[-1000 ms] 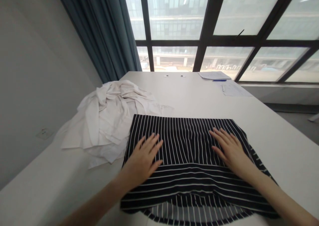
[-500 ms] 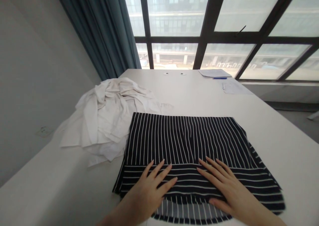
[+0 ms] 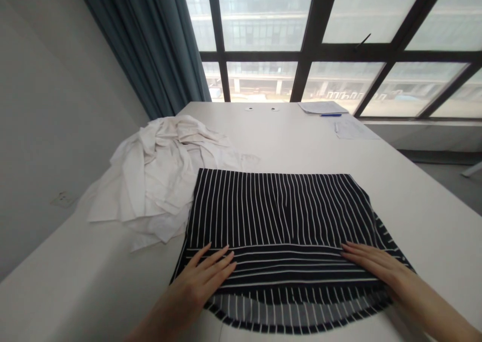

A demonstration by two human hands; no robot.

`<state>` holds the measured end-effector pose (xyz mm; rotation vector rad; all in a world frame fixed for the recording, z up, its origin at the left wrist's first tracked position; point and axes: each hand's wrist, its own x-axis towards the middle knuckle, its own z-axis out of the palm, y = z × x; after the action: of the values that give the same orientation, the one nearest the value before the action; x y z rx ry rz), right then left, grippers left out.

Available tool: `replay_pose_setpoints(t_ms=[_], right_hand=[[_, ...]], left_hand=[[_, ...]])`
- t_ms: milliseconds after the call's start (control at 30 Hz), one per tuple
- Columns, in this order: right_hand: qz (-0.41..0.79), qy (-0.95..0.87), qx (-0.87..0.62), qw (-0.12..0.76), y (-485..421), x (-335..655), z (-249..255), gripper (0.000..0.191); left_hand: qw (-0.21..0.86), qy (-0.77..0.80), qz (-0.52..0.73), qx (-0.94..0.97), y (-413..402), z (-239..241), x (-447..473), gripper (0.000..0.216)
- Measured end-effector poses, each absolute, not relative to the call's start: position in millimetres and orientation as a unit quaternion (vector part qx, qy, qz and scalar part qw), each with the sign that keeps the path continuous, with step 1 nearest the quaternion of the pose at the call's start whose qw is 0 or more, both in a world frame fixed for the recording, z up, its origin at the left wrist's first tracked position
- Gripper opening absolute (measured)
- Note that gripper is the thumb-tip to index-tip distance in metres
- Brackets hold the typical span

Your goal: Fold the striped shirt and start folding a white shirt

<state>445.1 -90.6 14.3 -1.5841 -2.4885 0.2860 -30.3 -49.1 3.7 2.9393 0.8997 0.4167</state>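
A black garment with white stripes, folded into a wide rectangle, lies in front of me. Across its near part runs a band with stripes going sideways. Below the band, a curved hem shows a paler inner side. My left hand rests on the left end of the band, fingers stretched out over the cloth. Over at the right end, my right hand lies with its fingers extended and close together. Its thumb is hidden. Both hands touch the garment without visibly gripping it.
A crumpled heap of white cloth lies on the white table, left of the garment. Papers and a blue pen are at the far right. A wall with a socket, a blue curtain and windows surround the table.
My hands have moved apart along the band, the left one leftward and the right one rightward. The band looks smoother and narrower, and more of the curved hem shows.
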Motion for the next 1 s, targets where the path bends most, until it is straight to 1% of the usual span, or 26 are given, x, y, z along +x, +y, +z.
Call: replay_pose_setpoints(t_ms=[67, 167, 267, 333, 400, 467, 567, 633, 667, 800, 867, 933, 1000], right_hand=[[0.090, -0.829, -0.544, 0.093, -92, 458, 17, 0.055], [0.087, -0.828, -0.548, 0.084, -98, 467, 19, 0.054], [0.077, -0.826, -0.551, 0.085, -110, 474, 12, 0.059], [0.069, -0.828, -0.550, 0.082, -118, 476, 8, 0.069], [0.068, -0.828, -0.552, 0.072, -121, 469, 9, 0.077], [0.065, -0.828, -0.553, 0.068, -118, 450, 16, 0.072], [0.059, -0.847, -0.522, 0.081, -103, 403, 31, 0.054], [0.084, -0.872, -0.476, 0.083, -92, 369, 37, 0.052], [0.091, -0.882, -0.454, 0.088, -88, 355, 37, 0.052], [0.060, -0.899, -0.417, 0.119, -80, 324, 29, 0.054], [0.052, -0.901, -0.410, 0.132, -79, 323, 26, 0.054], [0.070, -0.898, -0.412, 0.141, -78, 327, 26, 0.052], [0.104, -0.885, -0.429, 0.148, -76, 331, 29, 0.050]], left_hand=[[0.015, 0.291, 0.141, 0.946, -47, 2, -39, 0.048], [0.004, 0.296, 0.131, 0.946, -48, 6, -45, 0.050], [0.013, 0.313, 0.095, 0.945, -55, 20, -45, 0.067], [0.039, 0.323, 0.070, 0.943, -60, 33, -41, 0.082], [0.070, 0.322, 0.062, 0.942, -61, 45, -31, 0.089], [0.084, 0.320, 0.082, 0.940, -59, 51, -16, 0.084], [0.077, 0.313, 0.140, 0.936, -52, 50, 13, 0.057], [0.074, 0.300, 0.164, 0.937, -49, 45, 32, 0.042], [0.074, 0.291, 0.168, 0.939, -48, 42, 41, 0.039], [0.054, 0.270, 0.172, 0.946, -50, 27, 59, 0.038], [0.036, 0.273, 0.185, 0.943, -50, 19, 61, 0.033], [0.026, 0.277, 0.204, 0.939, -48, 12, 60, 0.029], [0.032, 0.278, 0.208, 0.937, -45, 9, 57, 0.031]])
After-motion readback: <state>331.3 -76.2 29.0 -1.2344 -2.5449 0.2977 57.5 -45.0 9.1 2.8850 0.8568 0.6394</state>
